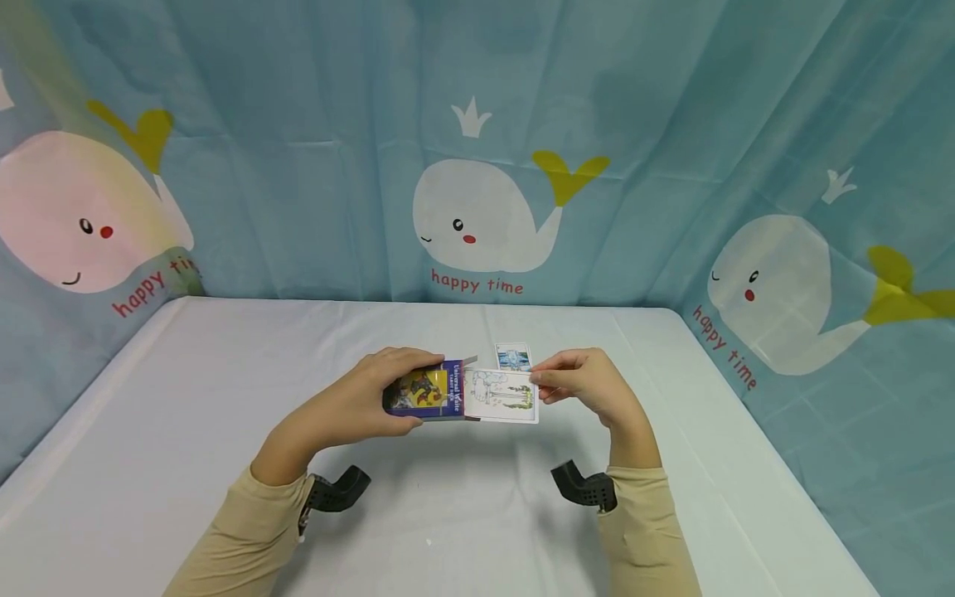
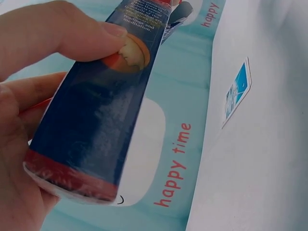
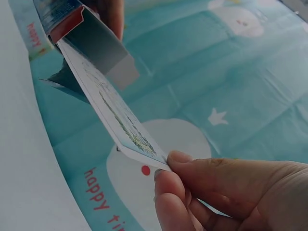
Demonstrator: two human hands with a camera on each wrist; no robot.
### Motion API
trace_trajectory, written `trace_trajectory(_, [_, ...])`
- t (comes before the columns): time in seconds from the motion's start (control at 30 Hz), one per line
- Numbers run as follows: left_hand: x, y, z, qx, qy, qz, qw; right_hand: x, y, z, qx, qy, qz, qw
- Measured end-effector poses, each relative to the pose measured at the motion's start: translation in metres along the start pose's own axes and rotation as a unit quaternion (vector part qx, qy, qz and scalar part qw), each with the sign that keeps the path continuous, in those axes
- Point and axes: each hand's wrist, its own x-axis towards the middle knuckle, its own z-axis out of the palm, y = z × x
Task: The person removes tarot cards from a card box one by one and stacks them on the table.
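My left hand [image 1: 373, 398] grips a dark blue tarot card box [image 1: 425, 391], thumb on one narrow side and fingers on the other, as the left wrist view shows. The box lies sideways in the air, its flap end open toward the right. Out of that end sticks a white-bordered tarot card [image 1: 498, 396] with a pale drawing and green foliage. Between thumb and fingertips, my right hand [image 1: 585, 383] pinches the card's outer corner. The card's inner end is hidden inside the box [image 3: 62, 19].
Another card [image 1: 513, 356] with a blue picture lies on the white tabletop [image 1: 448, 514], just beyond the hands. A blue whale-print curtain [image 1: 336, 166] stands behind and beside the table. Each forearm wears a black wrist camera [image 1: 585, 487].
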Motion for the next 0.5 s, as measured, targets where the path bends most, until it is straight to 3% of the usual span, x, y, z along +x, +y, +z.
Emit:
trace_trajectory(0.23, [-0.001, 0.0, -0.002, 0.003, 0.005, -0.002, 1.0, 0.0, 0.001, -0.005, -0.004, 0.001, 0.0, 1.0])
trace_trajectory(0.5, [-0.001, -0.001, -0.003, 0.005, 0.008, 0.001, 1.0, -0.003, 0.005, -0.012, -0.024, -0.06, 0.013, 0.9978])
